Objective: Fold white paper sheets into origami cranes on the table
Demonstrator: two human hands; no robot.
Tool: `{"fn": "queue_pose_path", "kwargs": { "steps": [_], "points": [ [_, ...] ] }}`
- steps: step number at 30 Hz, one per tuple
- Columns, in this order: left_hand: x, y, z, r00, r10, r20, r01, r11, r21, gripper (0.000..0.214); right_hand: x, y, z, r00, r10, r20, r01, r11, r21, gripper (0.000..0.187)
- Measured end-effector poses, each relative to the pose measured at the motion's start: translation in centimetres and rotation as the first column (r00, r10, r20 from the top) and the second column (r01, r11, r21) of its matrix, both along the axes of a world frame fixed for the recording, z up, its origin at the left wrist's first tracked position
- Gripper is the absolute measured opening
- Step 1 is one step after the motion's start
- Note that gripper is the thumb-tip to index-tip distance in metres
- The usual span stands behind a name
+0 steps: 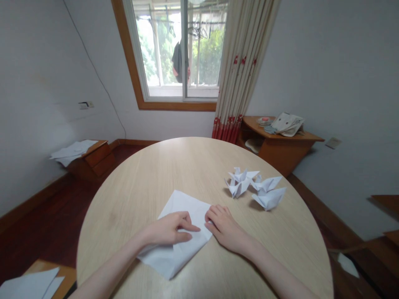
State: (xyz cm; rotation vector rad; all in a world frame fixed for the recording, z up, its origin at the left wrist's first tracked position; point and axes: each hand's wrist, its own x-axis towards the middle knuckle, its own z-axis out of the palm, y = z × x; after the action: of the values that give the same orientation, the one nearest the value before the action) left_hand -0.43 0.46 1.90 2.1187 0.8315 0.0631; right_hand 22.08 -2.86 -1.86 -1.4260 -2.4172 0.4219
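A white sheet of paper (181,203) lies on the round wooden table in front of me, with a folded edge along its near right side. My left hand (170,228) rests on top of the sheet, its index finger and thumb stretched out and apart, the other fingers bent under. At the sheet's right corner, my right hand (226,228) has its fingers and thumb closed on the paper edge. Beyond my right hand stand several folded white paper birds (269,197), grouped close together.
The round table (124,199) has a pale wood top. A corner shelf (280,143) with a bag and small items stands at the back right. Papers lie on a low cabinet (98,153) at left, and more papers (31,284) at the lower left.
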Motion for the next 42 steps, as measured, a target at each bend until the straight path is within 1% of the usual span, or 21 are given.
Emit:
{"fn": "queue_pose_path", "kwargs": {
  "steps": [3, 7, 12, 18, 23, 28, 32, 35, 39, 42],
  "points": [
    [-0.1, -0.1, -0.3, 1.0, 0.005, 0.001, -0.005, 0.997, 0.076, 0.039, 0.0, 0.0, -0.1, 1.0, 0.011, -0.015, -0.011, 1.0, -0.003, 0.01],
    [-0.2, -0.4, -0.6, 1.0, -0.018, -0.011, 0.02, 0.987, 0.161, 0.04, 0.0, 0.1, -0.1, 0.999, 0.019, -0.033, -0.019, 1.0, 0.002, 0.012],
    [-0.1, -1.0, -1.0, 0.999, -0.037, -0.037, 0.047, 0.948, 0.316, 0.033, -0.2, 0.1, -0.1, 1.0, 0.004, 0.001, -0.004, 1.0, 0.031, 0.012],
    [0.3, -1.7, -1.5, 0.997, -0.058, -0.047, 0.073, 0.91, 0.408, 0.032, -0.1, 0.2, -0.3, 1.0, -0.026, 0.008, 0.026, 0.997, 0.073, 0.011],
    [0.5, -1.8, -1.7, 0.994, -0.085, -0.075, 0.11, 0.89, 0.443, 0.03, 0.0, 0.3, -0.5, 1.0, -0.007, -0.011, 0.008, 0.995, 0.096, 0.012],
    [0.6, -2.2, -1.5, 0.989, -0.111, -0.101, 0.145, 0.879, 0.454, 0.029, 0.0, 0.3, -0.4, 0.997, 0.032, -0.071, -0.026, 0.997, 0.078, 0.011],
    [0.7, -2.5, -1.5, 0.984, -0.121, -0.128, 0.17, 0.844, 0.509, 0.03, 0.0, 0.2, -0.1, 0.992, 0.052, -0.111, -0.045, 0.997, 0.06, 0.009],
    [0.6, -2.5, -1.7, 0.981, -0.117, -0.155, 0.184, 0.818, 0.545, 0.032, -0.2, 0.1, 0.0, 0.991, 0.043, -0.123, -0.037, 0.998, 0.048, 0.01],
    [0.5, -2.4, -1.7, 0.974, -0.11, -0.198, 0.206, 0.791, 0.576, 0.032, -0.5, 0.1, 0.1, 0.996, -0.002, -0.091, 0.007, 0.998, 0.055, 0.011],
    [0.5, -2.3, -1.6, 0.976, -0.109, -0.19, 0.2, 0.798, 0.568, 0.032, -0.8, 0.2, 0.2, 0.998, -0.017, -0.067, 0.021, 0.997, 0.069, 0.012]
  ]
}}
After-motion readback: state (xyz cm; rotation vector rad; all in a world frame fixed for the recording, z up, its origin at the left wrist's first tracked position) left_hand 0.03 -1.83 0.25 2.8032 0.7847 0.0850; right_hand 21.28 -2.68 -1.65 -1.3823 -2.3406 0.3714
